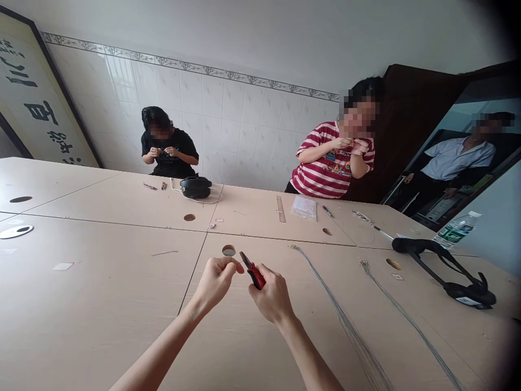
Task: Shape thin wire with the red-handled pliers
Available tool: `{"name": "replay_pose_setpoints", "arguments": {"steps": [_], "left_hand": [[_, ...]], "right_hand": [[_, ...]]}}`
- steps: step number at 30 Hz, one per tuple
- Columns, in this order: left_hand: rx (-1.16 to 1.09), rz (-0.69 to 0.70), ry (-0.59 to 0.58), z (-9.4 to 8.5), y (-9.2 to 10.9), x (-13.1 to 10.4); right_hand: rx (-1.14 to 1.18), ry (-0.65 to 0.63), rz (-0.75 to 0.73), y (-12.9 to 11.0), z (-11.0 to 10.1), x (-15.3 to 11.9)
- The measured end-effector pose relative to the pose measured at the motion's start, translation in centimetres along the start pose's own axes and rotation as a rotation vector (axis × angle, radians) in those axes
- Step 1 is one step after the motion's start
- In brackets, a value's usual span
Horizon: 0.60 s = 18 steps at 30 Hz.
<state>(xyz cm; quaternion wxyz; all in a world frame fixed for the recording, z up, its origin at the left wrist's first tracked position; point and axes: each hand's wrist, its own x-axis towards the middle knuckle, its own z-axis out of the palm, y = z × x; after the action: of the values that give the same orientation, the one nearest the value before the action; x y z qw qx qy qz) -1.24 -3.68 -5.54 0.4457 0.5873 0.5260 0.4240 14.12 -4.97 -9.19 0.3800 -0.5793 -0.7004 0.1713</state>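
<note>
Clamping red-black metal pliers (pixel 254 272), right grip (pixel 272 293); pinching, unclear what, left grip (pixel 215 279); leaving grey wire bundles (pixel 338 310) untouched right of pliers.

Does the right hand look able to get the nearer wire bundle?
Probably yes: nothing seems to block the right hand from the nearer wire bundle, but it holds pliers, which may need putting down.

Gripping red-handled pliers (pixel 254 273) in the right hand (pixel 272 294), pinching with the left hand (pixel 215 281) just beside, over the counter (pixel 122 298)!
</note>
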Motion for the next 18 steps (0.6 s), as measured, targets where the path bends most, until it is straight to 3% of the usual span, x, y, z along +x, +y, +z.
{"name": "replay_pose_setpoints", "arguments": {"steps": [8, 18], "left_hand": [[-0.017, -0.018, 0.043, -0.59, 0.47, -0.22], [-0.048, -0.041, 0.012, -0.91, 0.25, -0.17]], "right_hand": [[-0.05, 0.033, -0.053, -0.67, -0.28, -0.26], [-0.112, 0.056, -0.089, -0.56, -0.27, -0.35]]}}
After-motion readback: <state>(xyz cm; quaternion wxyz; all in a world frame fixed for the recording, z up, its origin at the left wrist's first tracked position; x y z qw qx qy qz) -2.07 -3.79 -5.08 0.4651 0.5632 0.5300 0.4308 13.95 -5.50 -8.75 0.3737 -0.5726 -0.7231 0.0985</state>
